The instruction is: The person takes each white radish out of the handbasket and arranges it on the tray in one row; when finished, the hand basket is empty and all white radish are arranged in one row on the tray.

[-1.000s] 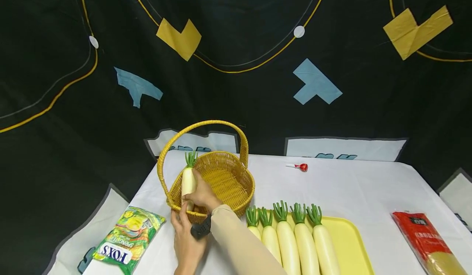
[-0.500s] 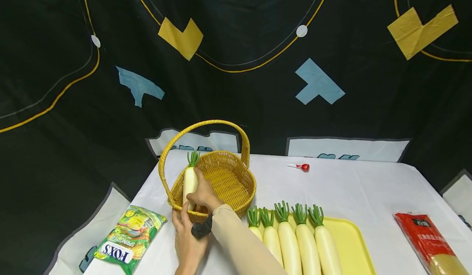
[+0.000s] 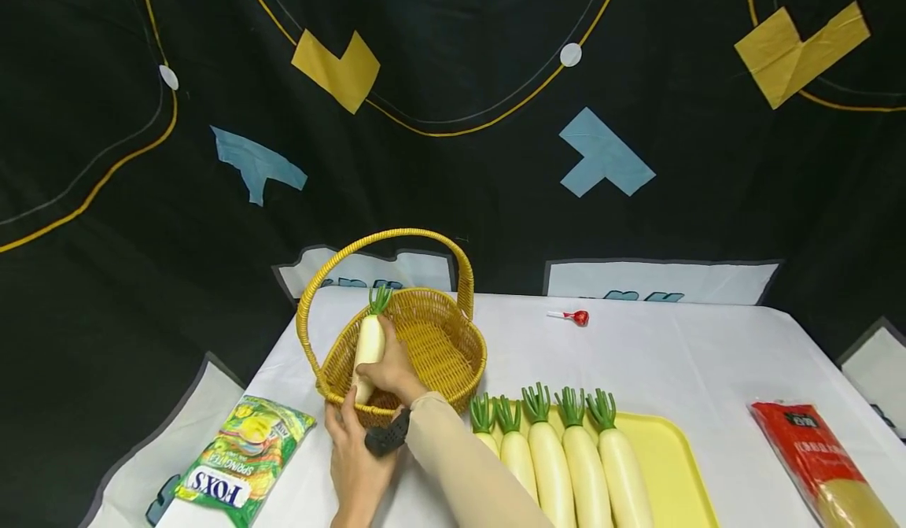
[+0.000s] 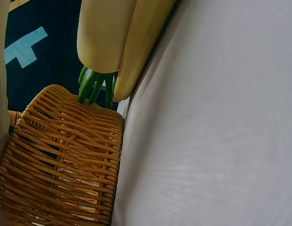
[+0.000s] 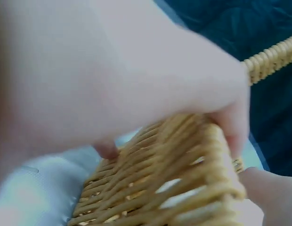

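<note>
A white radish (image 3: 370,347) with short green stems stands tilted inside a yellow-brown wicker basket (image 3: 442,355), by its left wall. My right hand (image 3: 391,367) grips the radish from its right side, thumb across the front. My left hand (image 3: 357,457) holds the basket's near rim, thumb over the edge. In the right wrist view, the left hand (image 5: 136,75) covers much of the basket wall (image 5: 155,183), with a fingertip on the outside. The left wrist view shows the basket's woven side (image 4: 66,160); the radish's lower end is partly hidden.
Several more white radishes (image 3: 552,465) lie side by side on a yellow tray (image 3: 672,465) at the right. A green FOX'S bag (image 3: 244,453) lies left of the basket. Farther off are a red lollipop (image 3: 580,318) and a red packet (image 3: 814,457). A tall handle (image 3: 396,233) arches over the basket.
The radish's leafy top has leaned rightward, with my right hand still around it. My left hand keeps its place on the rim. The head view shifts slightly.
</note>
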The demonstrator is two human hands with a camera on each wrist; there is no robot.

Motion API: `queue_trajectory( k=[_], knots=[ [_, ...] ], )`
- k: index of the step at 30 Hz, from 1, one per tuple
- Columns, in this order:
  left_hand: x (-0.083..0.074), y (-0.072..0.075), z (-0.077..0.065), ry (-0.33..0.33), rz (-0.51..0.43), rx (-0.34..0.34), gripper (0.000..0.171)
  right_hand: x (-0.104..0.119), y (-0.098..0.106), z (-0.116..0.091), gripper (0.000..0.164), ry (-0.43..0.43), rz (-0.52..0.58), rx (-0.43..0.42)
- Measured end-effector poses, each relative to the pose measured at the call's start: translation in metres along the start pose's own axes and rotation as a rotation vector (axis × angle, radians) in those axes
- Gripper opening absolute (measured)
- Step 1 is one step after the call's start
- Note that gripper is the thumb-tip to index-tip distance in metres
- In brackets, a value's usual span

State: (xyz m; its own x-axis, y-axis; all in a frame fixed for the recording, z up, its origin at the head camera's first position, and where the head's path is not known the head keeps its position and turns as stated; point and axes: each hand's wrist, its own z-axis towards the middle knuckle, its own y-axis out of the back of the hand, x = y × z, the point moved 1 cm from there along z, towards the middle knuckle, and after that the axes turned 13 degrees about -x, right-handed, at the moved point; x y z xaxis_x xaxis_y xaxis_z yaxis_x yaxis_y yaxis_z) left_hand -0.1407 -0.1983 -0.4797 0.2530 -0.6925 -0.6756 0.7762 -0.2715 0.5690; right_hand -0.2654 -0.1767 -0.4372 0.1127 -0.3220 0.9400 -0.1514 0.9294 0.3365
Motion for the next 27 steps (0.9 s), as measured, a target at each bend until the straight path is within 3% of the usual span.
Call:
queue_trajectory(
  k=[7, 12, 18, 21, 27],
  knots=[
    [-0.005, -0.003, 0.001, 0.025, -0.002, -0.001, 0.086, 0.010, 0.024, 0.005, 0.089, -0.024, 0.255, 0.013],
    [-0.007, -0.003, 0.002, 0.066, 0.023, 0.031, 0.088, 0.020, 0.048, 0.007, 0.088, -0.049, 0.343, 0.053],
    [-0.005, -0.001, 0.004, 0.127, 0.058, 0.093, 0.092, 0.028, 0.079, -0.008, 0.085, -0.094, 0.391, 0.168],
    [-0.004, -0.001, 0.005, 0.155, 0.065, 0.132, 0.093, 0.035, 0.103, -0.021, 0.084, -0.075, 0.392, 0.218],
    [-0.007, -0.004, 0.004, 0.146, 0.041, 0.144, 0.093, 0.040, 0.170, -0.046, 0.082, -0.024, 0.314, 0.191]
  ],
)
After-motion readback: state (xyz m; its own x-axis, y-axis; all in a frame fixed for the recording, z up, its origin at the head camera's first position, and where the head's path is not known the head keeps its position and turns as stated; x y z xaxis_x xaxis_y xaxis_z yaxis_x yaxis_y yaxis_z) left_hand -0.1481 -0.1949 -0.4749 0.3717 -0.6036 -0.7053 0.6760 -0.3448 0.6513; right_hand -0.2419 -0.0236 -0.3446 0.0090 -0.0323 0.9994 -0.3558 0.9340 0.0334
